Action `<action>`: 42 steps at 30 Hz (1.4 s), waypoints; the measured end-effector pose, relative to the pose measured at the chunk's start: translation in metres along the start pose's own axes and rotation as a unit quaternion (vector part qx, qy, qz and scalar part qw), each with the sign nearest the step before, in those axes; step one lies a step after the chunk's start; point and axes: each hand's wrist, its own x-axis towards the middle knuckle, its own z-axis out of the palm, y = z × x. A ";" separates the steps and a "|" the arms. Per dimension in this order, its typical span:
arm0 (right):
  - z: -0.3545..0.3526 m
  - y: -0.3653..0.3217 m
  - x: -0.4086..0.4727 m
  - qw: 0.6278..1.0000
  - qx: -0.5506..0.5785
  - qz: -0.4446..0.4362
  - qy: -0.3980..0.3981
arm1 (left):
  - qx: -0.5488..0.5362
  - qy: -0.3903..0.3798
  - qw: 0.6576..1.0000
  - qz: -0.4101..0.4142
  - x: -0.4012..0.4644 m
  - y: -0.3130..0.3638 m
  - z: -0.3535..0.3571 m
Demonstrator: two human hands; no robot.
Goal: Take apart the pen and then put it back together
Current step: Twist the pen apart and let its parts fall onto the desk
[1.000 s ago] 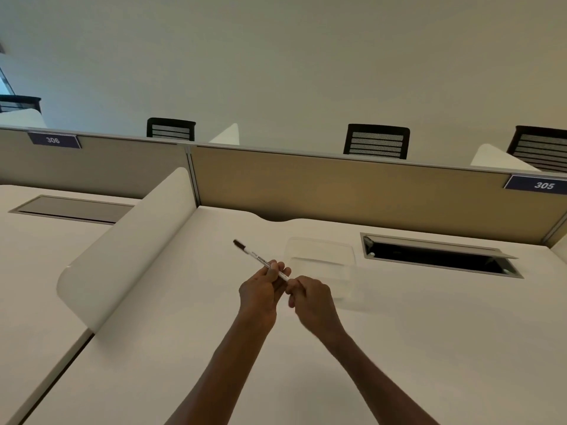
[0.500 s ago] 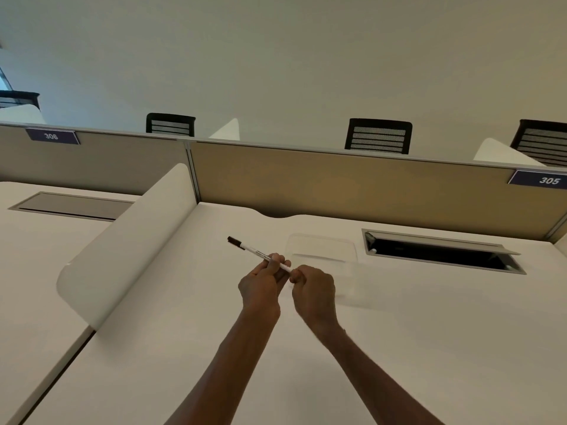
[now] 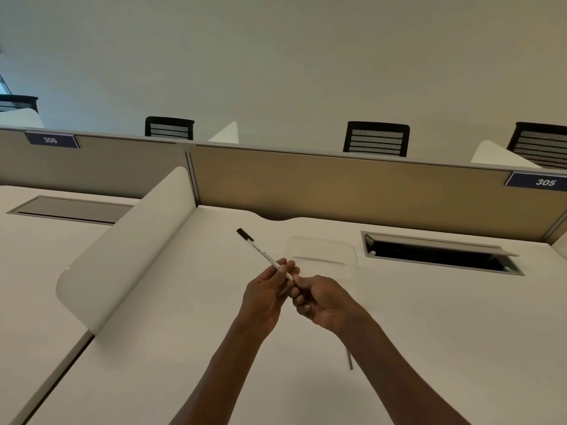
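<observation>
A thin white pen (image 3: 263,253) with a black cap at its far end points up and to the left above the white desk (image 3: 429,317). My left hand (image 3: 266,297) pinches the pen's near part between thumb and fingers. My right hand (image 3: 322,299) is closed on the pen's near end, which its fingers hide. A thin grey rod (image 3: 349,360) lies on the desk beside my right forearm, partly hidden by it.
A clear plastic box (image 3: 320,251) sits just beyond my hands. An open cable hatch (image 3: 438,254) is sunk in the desk at right. A curved white divider (image 3: 122,253) stands at left, a tan partition (image 3: 337,185) behind.
Both hands stayed together on the pen. The pen tilted slightly, and the two hands shifted a little on its near end.
</observation>
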 end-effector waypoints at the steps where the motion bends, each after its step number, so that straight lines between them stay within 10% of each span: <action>1: 0.001 0.002 0.001 0.999 -0.030 -0.023 0.020 | -0.008 0.025 1.000 0.005 -0.001 -0.002 0.002; 3: 0.007 0.013 0.001 0.961 -0.209 -0.149 0.106 | -0.018 0.073 0.997 0.012 -0.001 -0.006 0.005; 6: 0.008 0.037 0.007 0.694 -0.530 -0.430 0.227 | -0.042 0.124 0.991 0.004 0.001 -0.011 0.010; 8: 0.004 0.042 0.008 0.645 -0.552 -0.479 0.225 | -0.034 0.129 0.991 -0.009 0.000 -0.009 0.010; 11: 0.003 0.036 0.009 0.780 -0.454 -0.387 0.189 | -0.008 0.064 0.997 -0.032 -0.001 -0.004 0.002; 13: 0.004 0.023 0.006 0.933 -0.264 -0.221 0.108 | -0.021 0.006 0.999 -0.037 -0.001 -0.002 -0.003; 15: 0.002 0.012 0.001 0.995 -0.079 -0.055 0.014 | -0.029 -0.024 0.998 -0.041 -0.001 0.000 -0.006; 20: 0.002 0.016 -0.002 0.987 -0.122 -0.099 0.045 | -0.060 0.025 0.997 -0.031 0.000 -0.006 -0.001; 24: 0.009 0.039 0.003 0.769 -0.479 -0.376 0.194 | -0.058 0.077 0.995 -0.016 0.000 -0.010 0.005; 27: 0.006 0.041 0.004 0.709 -0.515 -0.436 0.205 | -0.052 0.075 0.996 -0.009 0.000 -0.007 0.005; 29: 0.008 0.037 0.003 0.741 -0.497 -0.406 0.201 | -0.033 0.047 0.998 -0.009 0.000 -0.005 0.003; 33: 0.006 0.015 -0.001 0.965 -0.200 -0.164 0.033 | -0.014 0.001 1.000 -0.010 0.000 -0.002 -0.006; 42: 0.001 0.009 0.001 0.978 -0.186 -0.091 -0.009 | 0.036 -0.009 0.999 -0.002 -0.001 -0.007 -0.009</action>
